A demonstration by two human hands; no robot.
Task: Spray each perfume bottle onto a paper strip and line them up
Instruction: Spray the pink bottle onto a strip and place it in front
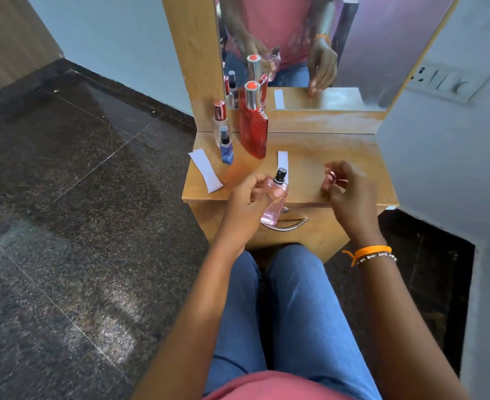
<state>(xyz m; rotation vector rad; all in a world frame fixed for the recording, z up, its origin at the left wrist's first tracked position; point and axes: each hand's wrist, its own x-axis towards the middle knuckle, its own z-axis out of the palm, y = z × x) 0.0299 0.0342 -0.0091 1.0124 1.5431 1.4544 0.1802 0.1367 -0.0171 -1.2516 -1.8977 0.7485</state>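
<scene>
Head cam, looks fwd and down, close over dresser [310,157]

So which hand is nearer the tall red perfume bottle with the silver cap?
Left. The left hand, holding the pink glass bottle, sits just in front of the tall red perfume bottle; the right hand, pinching a pink cap, is farther off to the right.

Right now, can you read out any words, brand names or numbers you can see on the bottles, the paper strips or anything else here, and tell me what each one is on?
No text is readable.
Tall red perfume bottle with silver cap: no legible label.
Small blue spray bottle: pattern only, too blurred to read.
Pink glass bottle gripped by the left hand: no label visible.
White paper strips: faint marks at one end, too small to read.
Wall switch plate: no lettering discernible.
</scene>
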